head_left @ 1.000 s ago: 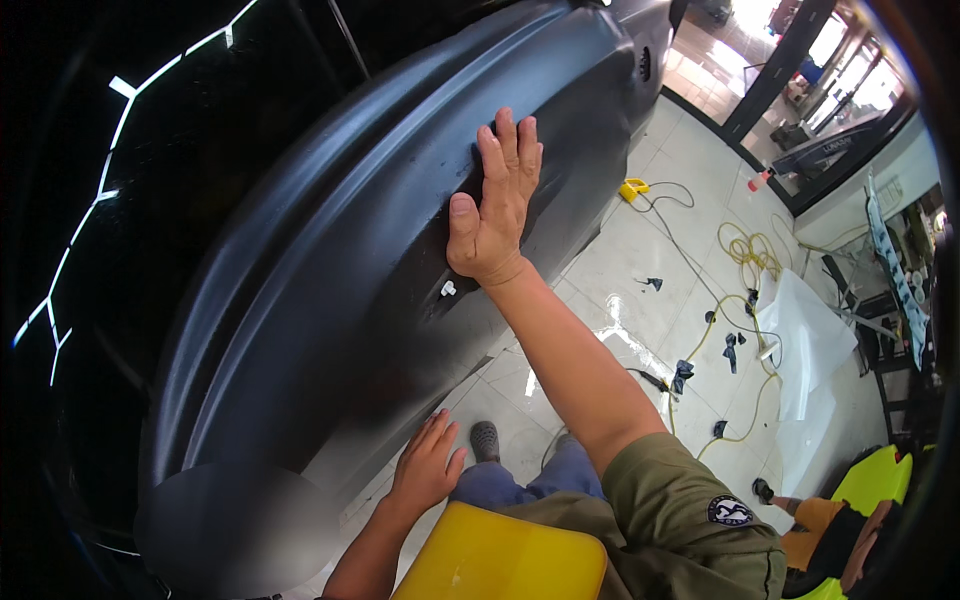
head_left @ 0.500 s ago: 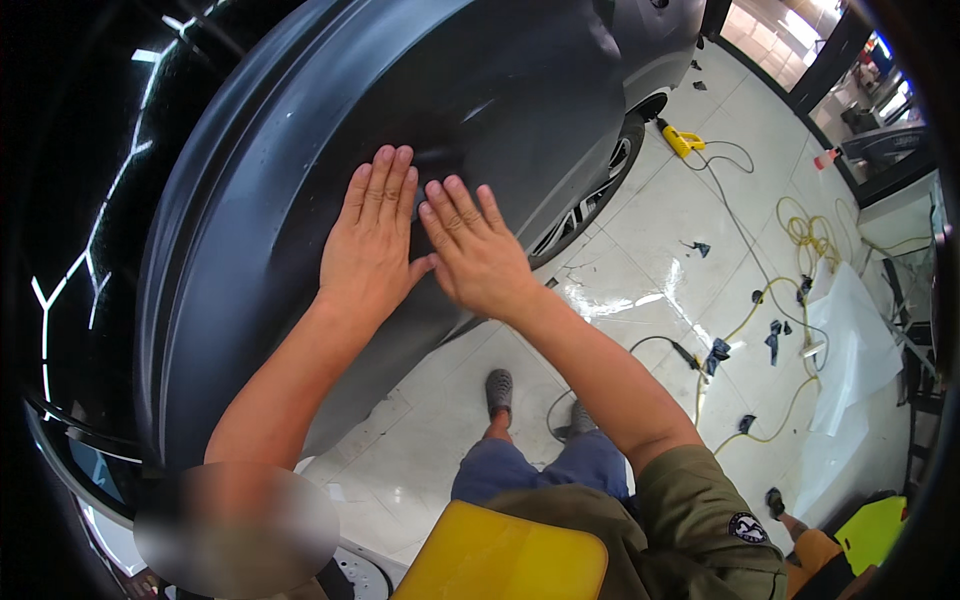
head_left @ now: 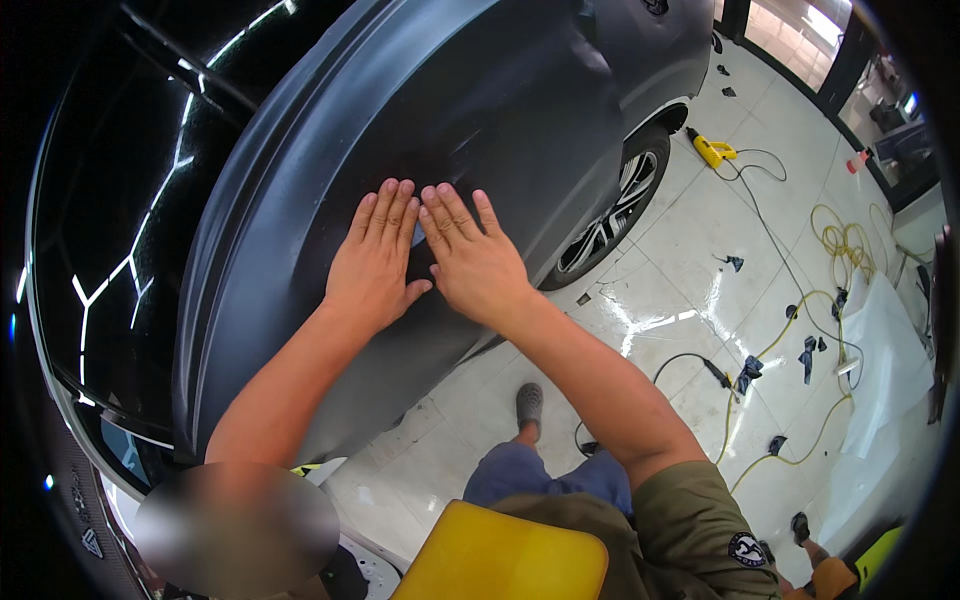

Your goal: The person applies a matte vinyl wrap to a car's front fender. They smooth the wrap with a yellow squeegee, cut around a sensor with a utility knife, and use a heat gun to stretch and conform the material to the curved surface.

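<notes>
At far left, a glossy black surface (head_left: 110, 225) mirrors white light strips. Next, the matte grey car panel (head_left: 530, 120) curves across the left and middle. On it the left hand (head_left: 375, 262) lies flat, released, fingers straight and together. Just beside, the right hand (head_left: 476, 262) also lies flat and unclenched. Farther right come 1 spoked wheel (head_left: 632, 190), a yellow corded tool (head_left: 712, 152) on the tiled floor (head_left: 690, 222), and a translucent sheet (head_left: 882, 365).
</notes>
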The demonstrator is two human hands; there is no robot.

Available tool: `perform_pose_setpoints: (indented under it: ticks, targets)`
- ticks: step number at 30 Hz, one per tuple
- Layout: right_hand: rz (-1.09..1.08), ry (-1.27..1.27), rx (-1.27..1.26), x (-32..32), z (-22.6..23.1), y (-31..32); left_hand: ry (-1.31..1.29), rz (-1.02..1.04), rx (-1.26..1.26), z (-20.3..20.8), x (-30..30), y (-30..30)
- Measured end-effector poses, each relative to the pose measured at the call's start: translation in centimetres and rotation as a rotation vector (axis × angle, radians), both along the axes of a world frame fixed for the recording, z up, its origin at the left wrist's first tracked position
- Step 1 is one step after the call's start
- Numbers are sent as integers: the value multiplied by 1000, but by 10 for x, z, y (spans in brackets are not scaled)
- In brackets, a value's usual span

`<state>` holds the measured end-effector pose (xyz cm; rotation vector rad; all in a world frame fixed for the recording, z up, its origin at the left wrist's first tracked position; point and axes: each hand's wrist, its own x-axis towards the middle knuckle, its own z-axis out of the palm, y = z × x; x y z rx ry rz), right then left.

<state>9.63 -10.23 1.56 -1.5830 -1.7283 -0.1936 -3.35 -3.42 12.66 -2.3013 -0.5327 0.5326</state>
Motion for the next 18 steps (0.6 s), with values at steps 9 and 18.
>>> perform_pose_setpoints:
  ticks: [9,18]
  targets:
    - [762,1122,125,65,78,-120,4,1,-2,2,10,4]
    - [610,293,312,-14,180,-206,-44,-41,2,-7,18,5]
